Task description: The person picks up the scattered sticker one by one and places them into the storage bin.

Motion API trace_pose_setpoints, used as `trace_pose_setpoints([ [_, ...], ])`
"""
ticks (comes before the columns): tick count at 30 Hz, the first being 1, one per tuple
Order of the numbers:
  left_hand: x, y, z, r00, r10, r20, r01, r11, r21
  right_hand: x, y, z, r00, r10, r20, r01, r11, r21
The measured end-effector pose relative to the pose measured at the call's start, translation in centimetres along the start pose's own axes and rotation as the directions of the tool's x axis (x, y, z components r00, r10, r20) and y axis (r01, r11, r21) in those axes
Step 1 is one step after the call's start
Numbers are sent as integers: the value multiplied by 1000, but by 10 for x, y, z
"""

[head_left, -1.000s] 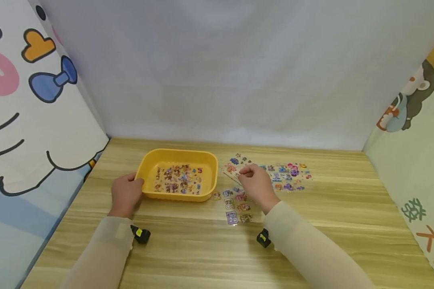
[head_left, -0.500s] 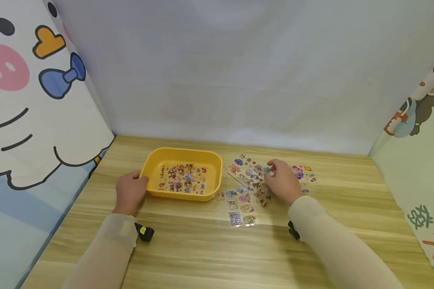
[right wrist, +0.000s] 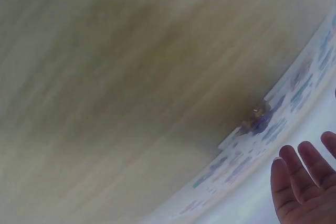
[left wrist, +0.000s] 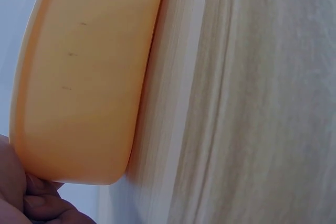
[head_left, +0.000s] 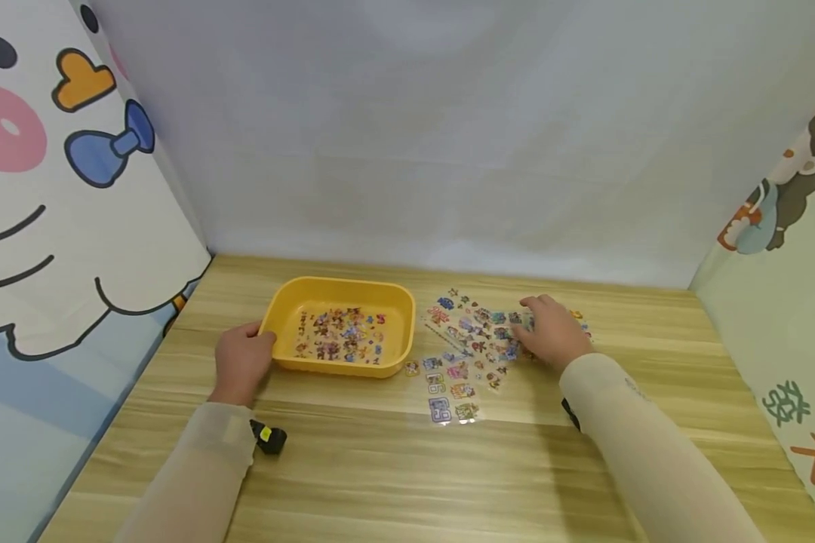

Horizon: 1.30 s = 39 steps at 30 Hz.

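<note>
A yellow plastic tray [head_left: 394, 371] sits on the table, with stickers [head_left: 339, 335] showing on its bottom. My left hand [head_left: 243, 362] grips its left rim; in the left wrist view the fingers [left wrist: 44, 203] curl at the corner of the tray wall [left wrist: 84, 93]. To the right, clear sticker sheets [head_left: 458, 373] with colourful cartoon figures lie overlapping. Over the right end of these sheets is my right hand [head_left: 553, 332], hiding part of them. The right wrist view shows its fingers [right wrist: 310, 166] extended above a sticker sheet [right wrist: 236, 166], with nothing between them.
The wood-grain table [head_left: 394, 467] ends at a pale backdrop [head_left: 448, 151] behind the sheets. Printed cartoon panels stand on both sides, a left panel [head_left: 109, 249] and a right panel [head_left: 774, 317]. A black wrist camera [head_left: 269, 437] sits below the left hand.
My right hand has moved right across the sheets, and its fingers have spread. A sheet with brown figures now shows slanted among the others. My left hand stays on the tray.
</note>
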<state>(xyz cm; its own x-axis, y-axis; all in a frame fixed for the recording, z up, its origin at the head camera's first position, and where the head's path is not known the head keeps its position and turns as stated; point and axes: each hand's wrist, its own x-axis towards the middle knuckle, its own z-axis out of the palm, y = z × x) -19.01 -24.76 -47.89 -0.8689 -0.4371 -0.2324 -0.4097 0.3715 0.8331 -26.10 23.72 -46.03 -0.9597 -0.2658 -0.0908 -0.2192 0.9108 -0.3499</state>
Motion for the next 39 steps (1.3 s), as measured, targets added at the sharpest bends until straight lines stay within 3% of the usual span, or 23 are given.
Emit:
trace_pose_setpoints([
  [9,-2,2,0,1000,-2,2,2,1000,2,6,13,-6,998,11,57,-3,991,-133],
  [20,-4,2,1,1000,16,-11,-16,1000,-1,2,33,-14,993,106,57,-95,981,-167],
  [39,-3,4,-1,1000,11,-9,-11,1000,20,8,73,-12,979,206,12,-206,979,3],
])
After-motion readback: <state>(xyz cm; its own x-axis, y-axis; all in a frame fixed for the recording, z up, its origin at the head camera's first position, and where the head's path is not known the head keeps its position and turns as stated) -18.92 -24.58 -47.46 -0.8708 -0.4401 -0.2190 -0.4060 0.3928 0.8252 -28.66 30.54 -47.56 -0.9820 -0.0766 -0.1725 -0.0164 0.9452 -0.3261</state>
